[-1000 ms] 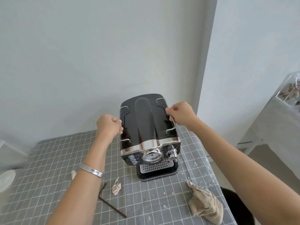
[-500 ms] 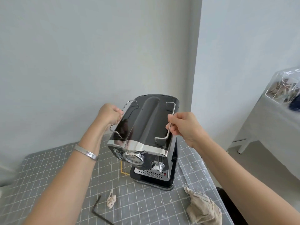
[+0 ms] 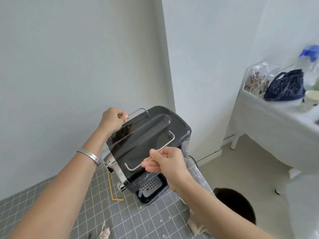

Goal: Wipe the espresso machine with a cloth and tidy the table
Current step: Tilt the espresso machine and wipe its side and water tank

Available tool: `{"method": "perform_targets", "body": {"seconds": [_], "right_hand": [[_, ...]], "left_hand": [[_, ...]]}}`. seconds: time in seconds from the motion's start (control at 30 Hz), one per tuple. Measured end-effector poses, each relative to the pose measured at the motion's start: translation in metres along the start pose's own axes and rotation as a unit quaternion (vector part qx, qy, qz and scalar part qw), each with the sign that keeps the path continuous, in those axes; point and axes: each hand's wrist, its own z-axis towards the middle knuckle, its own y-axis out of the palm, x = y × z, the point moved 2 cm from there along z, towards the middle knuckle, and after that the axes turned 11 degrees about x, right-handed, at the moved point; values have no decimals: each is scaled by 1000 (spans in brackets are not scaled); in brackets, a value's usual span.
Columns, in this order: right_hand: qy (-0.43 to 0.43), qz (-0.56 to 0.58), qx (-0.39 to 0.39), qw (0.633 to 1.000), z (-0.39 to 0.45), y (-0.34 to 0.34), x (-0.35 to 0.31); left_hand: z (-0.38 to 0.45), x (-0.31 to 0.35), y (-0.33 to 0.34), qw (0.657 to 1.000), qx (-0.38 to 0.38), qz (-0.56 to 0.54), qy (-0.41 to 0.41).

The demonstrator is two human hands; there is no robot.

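The black and chrome espresso machine (image 3: 146, 140) stands at the far right corner of the grey grid table (image 3: 141, 219), turned so its front faces lower left. My left hand (image 3: 113, 120) is closed on the thin metal rail on the machine's far top edge. My right hand (image 3: 165, 165) pinches the metal rail on the near top edge. A beige cloth (image 3: 196, 227) lies on the table's right edge, mostly hidden under my right forearm.
A yellow bent straw (image 3: 111, 188) lies on the table left of the machine. A crumpled paper scrap (image 3: 104, 233) sits near the bottom edge. A dark round stool (image 3: 238, 206) stands below the table's right edge. A white side table (image 3: 269, 121) holds a clear box and a blue bag.
The machine has been rotated further, its front swinging left. Both hands kept hold of the top rails. The view has swung right, showing more of the side table.
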Motion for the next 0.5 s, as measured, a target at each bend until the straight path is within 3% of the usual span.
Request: {"method": "perform_targets", "body": {"seconds": [0.27,0.5], "right_hand": [[14,14,-13,1000,-13,17,14],[-30,-30,-40,998,-16,14,14]], "left_hand": [[-4,-1,7,999,2,5,39],[-15,-3,9,998,32,12,47]]}}
